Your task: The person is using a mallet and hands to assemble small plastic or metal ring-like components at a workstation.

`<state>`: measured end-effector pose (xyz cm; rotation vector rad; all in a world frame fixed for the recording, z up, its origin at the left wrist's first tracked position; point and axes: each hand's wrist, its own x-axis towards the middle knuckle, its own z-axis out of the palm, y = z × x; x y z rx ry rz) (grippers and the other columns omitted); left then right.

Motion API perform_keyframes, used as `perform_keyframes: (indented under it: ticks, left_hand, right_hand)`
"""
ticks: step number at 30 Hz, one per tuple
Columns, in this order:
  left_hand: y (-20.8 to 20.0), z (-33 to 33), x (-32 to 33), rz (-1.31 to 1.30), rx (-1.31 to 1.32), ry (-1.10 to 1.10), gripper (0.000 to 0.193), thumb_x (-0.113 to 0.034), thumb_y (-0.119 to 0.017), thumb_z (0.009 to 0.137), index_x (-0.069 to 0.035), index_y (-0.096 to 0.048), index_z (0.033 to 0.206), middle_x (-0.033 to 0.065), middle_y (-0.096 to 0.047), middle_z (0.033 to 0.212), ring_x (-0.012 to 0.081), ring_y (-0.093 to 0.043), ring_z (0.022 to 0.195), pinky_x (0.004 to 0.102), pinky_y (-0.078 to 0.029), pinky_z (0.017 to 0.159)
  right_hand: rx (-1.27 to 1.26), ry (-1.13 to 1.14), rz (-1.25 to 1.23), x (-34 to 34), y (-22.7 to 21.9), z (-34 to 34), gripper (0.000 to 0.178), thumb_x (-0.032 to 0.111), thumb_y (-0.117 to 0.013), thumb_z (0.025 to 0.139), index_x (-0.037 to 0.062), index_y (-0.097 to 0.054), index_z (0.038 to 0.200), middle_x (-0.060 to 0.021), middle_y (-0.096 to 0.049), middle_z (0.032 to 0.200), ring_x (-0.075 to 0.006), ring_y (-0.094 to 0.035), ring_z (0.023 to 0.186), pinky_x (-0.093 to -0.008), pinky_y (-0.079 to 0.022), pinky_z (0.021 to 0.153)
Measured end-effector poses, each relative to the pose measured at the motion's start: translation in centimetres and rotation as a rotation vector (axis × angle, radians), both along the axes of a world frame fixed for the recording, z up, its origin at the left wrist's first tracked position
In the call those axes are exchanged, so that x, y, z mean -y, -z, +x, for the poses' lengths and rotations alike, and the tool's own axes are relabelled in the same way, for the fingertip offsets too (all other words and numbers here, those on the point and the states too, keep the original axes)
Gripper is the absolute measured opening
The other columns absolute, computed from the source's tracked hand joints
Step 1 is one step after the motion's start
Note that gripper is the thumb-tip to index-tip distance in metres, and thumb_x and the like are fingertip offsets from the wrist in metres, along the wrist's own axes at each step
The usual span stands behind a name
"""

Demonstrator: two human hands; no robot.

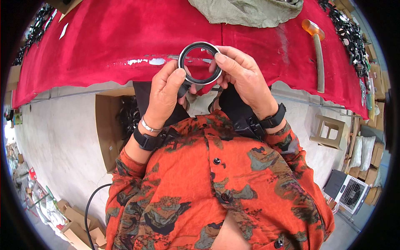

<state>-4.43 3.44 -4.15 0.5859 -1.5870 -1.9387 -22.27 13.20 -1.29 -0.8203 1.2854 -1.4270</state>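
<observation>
Over the near edge of a red cloth-covered table (137,46) I hold a round magnifying glass (200,44) with a silver and black rim and a short dark handle. My left hand (165,88) is closed on its left side, thumb on the rim, with the handle by its fingers. My right hand (246,79) pinches the right side of the rim, thumb on top and fingers curled beneath. Whether a lens sits inside the ring is hard to tell. Through it show the red cloth and parts of my fingers.
A mallet (319,58) with an amber head lies on the table at right. Grey-green cloth (250,12) lies at the far edge. Dark parts are heaped at right (348,37) and far left. Below stand a cardboard box (106,129) and a beige stool (331,132).
</observation>
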Motion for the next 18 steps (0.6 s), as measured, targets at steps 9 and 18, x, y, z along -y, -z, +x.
perform_keyframes:
  ticks: [9,18]
  left_hand:
    - [-0.7,0.0,-0.6,-0.116,0.038,-0.001,0.026,-0.025,-0.063,0.089,-0.005,-0.054,0.100,0.0032,-0.058,0.073,0.0036,-0.043,0.052,0.0176,-0.033,0.047]
    - [0.2,0.2,-1.0,-0.442,0.173,-0.077,0.040,-0.017,-0.075,0.083,0.000,-0.055,0.113,0.0055,-0.066,0.102,0.0122,-0.062,0.087,0.0271,-0.050,0.077]
  right_hand:
    - [-0.015,0.020,-0.140,-0.8,0.5,0.4,0.037,0.026,-0.056,0.098,0.0002,-0.056,0.125,-0.0016,-0.062,0.088,-0.0067,-0.057,0.067,-0.0211,-0.049,0.056]
    - [-0.888,0.412,-0.341,-0.6,0.6,1.4,0.028,0.002,-0.069,0.080,0.0032,-0.062,0.107,-0.0115,-0.063,0.095,-0.0202,-0.064,0.074,-0.0303,-0.053,0.064]
